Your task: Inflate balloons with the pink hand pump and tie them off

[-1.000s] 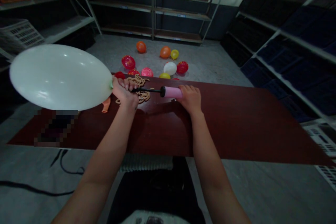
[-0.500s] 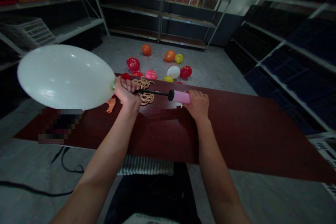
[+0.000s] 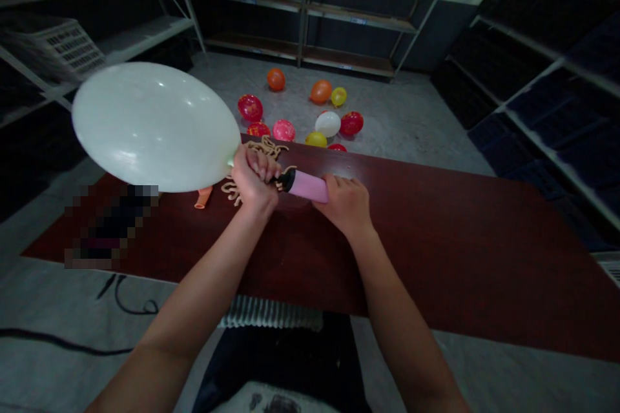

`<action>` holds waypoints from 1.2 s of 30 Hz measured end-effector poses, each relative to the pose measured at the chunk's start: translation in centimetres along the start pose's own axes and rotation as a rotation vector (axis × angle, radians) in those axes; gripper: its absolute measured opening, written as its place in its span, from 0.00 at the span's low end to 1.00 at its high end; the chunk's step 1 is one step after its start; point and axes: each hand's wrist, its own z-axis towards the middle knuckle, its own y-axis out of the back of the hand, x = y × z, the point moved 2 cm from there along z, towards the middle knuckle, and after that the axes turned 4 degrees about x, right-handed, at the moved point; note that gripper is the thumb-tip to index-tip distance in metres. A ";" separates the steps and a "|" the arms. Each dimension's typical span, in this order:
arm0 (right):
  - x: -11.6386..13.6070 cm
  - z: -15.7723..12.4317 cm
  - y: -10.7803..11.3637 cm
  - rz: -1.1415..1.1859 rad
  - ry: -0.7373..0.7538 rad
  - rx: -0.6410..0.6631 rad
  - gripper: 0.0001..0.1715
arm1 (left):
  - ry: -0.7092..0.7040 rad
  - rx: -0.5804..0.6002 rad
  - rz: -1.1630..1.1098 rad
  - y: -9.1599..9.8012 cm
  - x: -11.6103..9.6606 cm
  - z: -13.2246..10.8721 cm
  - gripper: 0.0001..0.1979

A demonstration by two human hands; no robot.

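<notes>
A large, inflated pale balloon (image 3: pixel 157 126) points left from my left hand (image 3: pixel 255 175), which is closed around its neck and the black end of a hand pump. My right hand (image 3: pixel 346 203) wraps round the pink barrel of the pump (image 3: pixel 310 186). Little of the black rod shows between my left hand and the barrel. Beneath and behind my left hand, a pile of tan uninflated balloons (image 3: pixel 232 191) lies on the dark red table (image 3: pixel 436 239). An orange uninflated balloon (image 3: pixel 203 197) rests to their left.
Several inflated balloons, among them a white one (image 3: pixel 328 124) and an orange one (image 3: pixel 320 91), lie on the floor beyond the table. Metal shelves (image 3: pixel 353 16) stand behind and at both sides. A pixelated dark item (image 3: pixel 116 222) is on the table's left part. Cables (image 3: pixel 62 343) run across the floor.
The pink barrel and my right hand have moved left towards my left hand, covering most of the black rod. My left hand and the pale balloon have shifted slightly right in view.
</notes>
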 end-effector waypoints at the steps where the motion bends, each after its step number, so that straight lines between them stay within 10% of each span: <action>1: -0.1 0.1 -0.2 0.008 0.001 -0.010 0.14 | -0.002 -0.010 0.004 0.0 0.0 0.0 0.30; 11: 0.1 0.5 -2.1 0.129 -0.096 -0.027 0.17 | -0.058 -0.034 -0.036 -1.0 -1.3 1.1 0.30; 25: -0.5 -0.1 -3.1 0.511 -0.240 -0.080 0.24 | -0.147 0.194 0.115 -9.5 -10.9 1.3 0.26; 36: -2.1 -0.9 -3.7 0.624 -0.412 -0.250 0.20 | -0.187 0.355 0.312 -16.3 -5.2 1.0 0.23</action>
